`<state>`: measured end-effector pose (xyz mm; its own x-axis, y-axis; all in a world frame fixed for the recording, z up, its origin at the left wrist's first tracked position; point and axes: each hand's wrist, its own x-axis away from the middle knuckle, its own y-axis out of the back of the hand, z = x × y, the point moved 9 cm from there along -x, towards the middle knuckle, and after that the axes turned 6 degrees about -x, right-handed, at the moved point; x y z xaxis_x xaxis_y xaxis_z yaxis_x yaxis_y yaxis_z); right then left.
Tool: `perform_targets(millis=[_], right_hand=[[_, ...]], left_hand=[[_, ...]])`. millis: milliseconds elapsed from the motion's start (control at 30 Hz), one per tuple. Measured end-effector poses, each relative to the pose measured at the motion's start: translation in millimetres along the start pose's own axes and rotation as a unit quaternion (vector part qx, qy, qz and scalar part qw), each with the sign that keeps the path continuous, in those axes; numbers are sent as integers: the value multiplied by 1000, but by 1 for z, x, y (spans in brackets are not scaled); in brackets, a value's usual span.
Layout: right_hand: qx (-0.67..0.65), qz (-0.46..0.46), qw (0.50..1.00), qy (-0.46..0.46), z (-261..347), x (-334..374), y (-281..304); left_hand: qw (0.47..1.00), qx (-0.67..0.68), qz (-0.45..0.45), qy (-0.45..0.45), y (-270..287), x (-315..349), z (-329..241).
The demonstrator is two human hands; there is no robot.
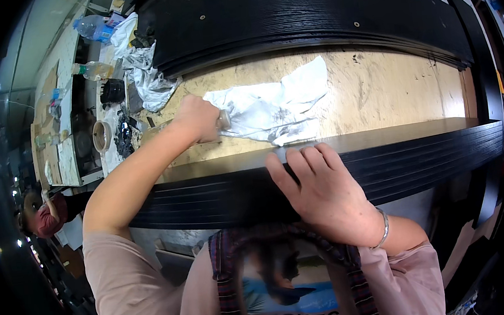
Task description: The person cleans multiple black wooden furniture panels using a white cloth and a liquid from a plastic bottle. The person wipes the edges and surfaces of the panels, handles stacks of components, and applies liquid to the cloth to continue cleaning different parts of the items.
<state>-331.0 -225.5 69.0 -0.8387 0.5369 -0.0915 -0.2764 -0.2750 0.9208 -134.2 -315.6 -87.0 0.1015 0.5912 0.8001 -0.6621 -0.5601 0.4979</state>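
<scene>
My left hand (196, 118) is closed round a clear plastic bottle (224, 120), whose end pokes out beside a white cloth (271, 108). Most of the bottle is hidden by my fingers and forearm. The crumpled cloth has grey smudges and lies on the pale wooden tabletop (390, 97). Along the near side of the table sits a stack of black boards (420, 158). My right hand (321, 193) lies on this stack, its fingers apart and bent over the top board's near edge, holding nothing.
Another stack of black boards (287, 10) spans the far side. At the left are a stained cloth (146, 77), a bottle of yellowish liquid (96, 70), a large clear bottle (94, 28), a black tub (112, 91) and a tape roll (102, 136). A person (47, 217) is farther left.
</scene>
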Motion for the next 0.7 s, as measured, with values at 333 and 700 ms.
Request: perform_targets(millis=[333, 700], right_hand=[[-44, -2, 999, 0, -1, -2, 2], [-72, 5, 997, -13, -1, -7, 5]], left_hand=[[634, 678, -361, 90, -59, 64, 156], [760, 621, -103, 163, -122, 58, 111]])
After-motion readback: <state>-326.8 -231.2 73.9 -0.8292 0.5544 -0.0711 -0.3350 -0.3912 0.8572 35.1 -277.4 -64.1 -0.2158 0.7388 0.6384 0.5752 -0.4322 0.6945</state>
